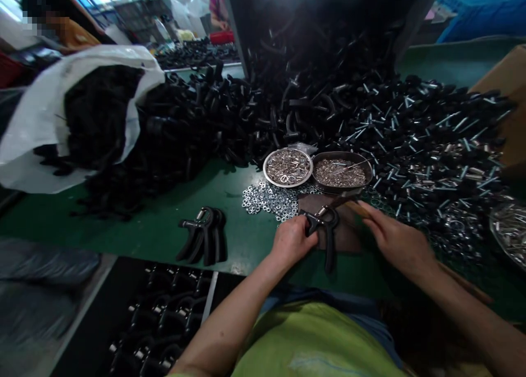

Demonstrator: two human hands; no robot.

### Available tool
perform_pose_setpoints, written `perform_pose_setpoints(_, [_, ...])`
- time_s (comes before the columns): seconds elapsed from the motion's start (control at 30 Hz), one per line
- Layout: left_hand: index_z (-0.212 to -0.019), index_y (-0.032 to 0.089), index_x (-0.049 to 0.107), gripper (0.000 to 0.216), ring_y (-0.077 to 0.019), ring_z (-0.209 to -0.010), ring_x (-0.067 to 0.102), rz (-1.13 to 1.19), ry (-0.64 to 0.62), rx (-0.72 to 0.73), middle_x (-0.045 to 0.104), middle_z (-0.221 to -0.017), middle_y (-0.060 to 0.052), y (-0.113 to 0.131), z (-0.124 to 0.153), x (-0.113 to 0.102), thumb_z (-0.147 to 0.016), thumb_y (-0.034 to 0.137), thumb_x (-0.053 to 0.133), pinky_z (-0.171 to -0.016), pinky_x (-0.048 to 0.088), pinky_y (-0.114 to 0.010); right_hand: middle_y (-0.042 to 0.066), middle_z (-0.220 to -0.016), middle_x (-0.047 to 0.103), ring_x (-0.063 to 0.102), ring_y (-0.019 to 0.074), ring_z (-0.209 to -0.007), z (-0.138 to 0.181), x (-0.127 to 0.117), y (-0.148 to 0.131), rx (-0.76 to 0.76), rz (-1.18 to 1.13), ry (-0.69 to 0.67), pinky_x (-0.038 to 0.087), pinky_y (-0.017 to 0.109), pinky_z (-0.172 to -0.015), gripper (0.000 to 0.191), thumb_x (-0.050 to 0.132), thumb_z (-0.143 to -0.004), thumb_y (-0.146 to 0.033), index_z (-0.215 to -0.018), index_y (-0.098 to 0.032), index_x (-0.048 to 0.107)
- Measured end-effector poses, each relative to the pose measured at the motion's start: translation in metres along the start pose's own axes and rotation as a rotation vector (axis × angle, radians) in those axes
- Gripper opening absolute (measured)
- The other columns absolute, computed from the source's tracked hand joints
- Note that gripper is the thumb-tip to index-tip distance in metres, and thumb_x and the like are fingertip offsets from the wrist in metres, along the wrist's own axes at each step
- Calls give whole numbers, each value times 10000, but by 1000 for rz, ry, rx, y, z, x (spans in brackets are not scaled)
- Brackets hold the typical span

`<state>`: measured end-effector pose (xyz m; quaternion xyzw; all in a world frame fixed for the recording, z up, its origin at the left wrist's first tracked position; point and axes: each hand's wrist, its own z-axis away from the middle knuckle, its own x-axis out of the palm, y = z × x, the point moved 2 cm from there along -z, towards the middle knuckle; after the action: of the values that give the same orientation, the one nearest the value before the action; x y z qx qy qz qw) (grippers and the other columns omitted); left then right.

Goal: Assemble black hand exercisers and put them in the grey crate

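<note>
My left hand (292, 240) is closed around a black hand grip strengthener (329, 240) with a metal spring, holding it over a brown pad (349, 229). My right hand (400, 245) grips the wooden handle of a hammer (356, 206); its dark head lies close to the strengthener's spring end, and whether they touch I cannot tell. Left of my hands, several assembled strengtheners (205, 237) lie side by side on the green table (242, 245). Loose nuts (267, 197) are spread just beyond my left hand.
Behind the nuts stand a round dish (266, 174) of small metal parts and a dark oval dish (343, 189). Heaped black handles (230, 114) and bolts (444, 125) bank up behind. A white sack (24, 152) is left; a box of strengtheners (211, 297) sits below the table edge.
</note>
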<state>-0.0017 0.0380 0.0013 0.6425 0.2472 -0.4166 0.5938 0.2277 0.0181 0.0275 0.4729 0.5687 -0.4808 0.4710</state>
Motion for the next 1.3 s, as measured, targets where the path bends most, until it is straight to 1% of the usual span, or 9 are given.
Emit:
perform_pose_setpoints(0.13, [-746, 199, 557, 166, -139, -619, 546, -16, 176, -136, 604, -688, 6, -36, 16, -51, -757, 359, 597, -562, 339, -239, 45, -976, 698, 633, 202, -689, 16, 6, 23, 88, 114, 181, 386, 285, -481, 427, 411, -910, -399, -1313, -295, 504])
perform_pose_setpoints(0.27, [-803, 198, 587, 222, -148, -650, 568, -142, 404, -386, 611, -717, 5, -105, 59, -120, -769, 417, 580, -612, 382, -243, 66, -774, 639, 580, 214, -700, 38, 21, 52, 29, 237, 234, 383, 302, -545, 426, 418, -905, -407, -1245, -201, 571])
perform_pose_setpoints(0.37, [-827, 201, 599, 257, -179, -693, 590, -261, 448, -580, 628, -771, -18, -157, 92, -146, -773, 449, 555, -623, 403, -261, 73, -780, 625, 545, 226, -685, 49, 35, 66, 31, 280, 253, 372, 315, -559, 431, 403, -905, -412, -1237, -190, 566])
perform_pose_setpoints(0.57, [-997, 160, 580, 399, -249, -854, 621, -371, 330, -745, 656, -932, -116, -201, 110, -133, -792, 494, 498, -677, 436, -291, 88, -762, 614, 506, 256, -661, 50, 48, 67, 23, 315, 255, 328, 338, -530, 413, 400, -894, -401, -1215, -205, 570])
perform_pose_setpoints(0.67, [-983, 203, 610, 400, -266, -786, 638, -409, 182, -780, 685, -846, -97, -198, 106, -134, -821, 523, 433, -614, 416, -293, 102, -760, 612, 493, 268, -660, 50, 51, 66, 27, 330, 261, 315, 345, -527, 419, 414, -883, -413, -1205, -201, 576])
perform_pose_setpoints(0.8, [-936, 227, 630, 386, -299, -822, 647, -536, 129, -774, 696, -831, -103, -183, 101, -146, -829, 525, 409, -631, 422, -310, 104, -764, 609, 485, 264, -668, 51, 52, 66, 9, 346, 287, 305, 343, -533, 417, 441, -877, -381, -1221, -185, 571])
perform_pose_setpoints(0.97, [-1025, 188, 589, 407, -305, -826, 656, -538, 40, -757, 698, -866, -134, -175, 98, -137, -842, 498, 398, -623, 433, -314, 81, -742, 602, 481, 240, -656, 50, 52, 64, 13, 360, 313, 282, 327, -527, 392, 455, -879, -356, -1217, -197, 574])
perform_pose_setpoints(1.13, [-1062, 203, 549, 323, -296, -853, 656, -538, 8, -704, 701, -892, -106, -182, 99, -132, -764, 315, 490, -626, 425, -296, 72, -769, 610, 491, 229, -673, 50, 52, 64, 26, 373, 295, 294, 323, -548, 386, 454, -888, -367, -1214, -198, 573])
perform_pose_setpoints(1.3, [-1078, 197, 543, 330, -288, -840, 657, -552, 14, -705, 697, -877, -99, -206, 94, -145, -782, 311, 450, -621, 426, -291, 57, -750, 608, 498, 214, -698, 51, 51, 65, 17, 351, 285, 304, 322, -577, 358, 461, -895, -356, -1191, -201, 589])
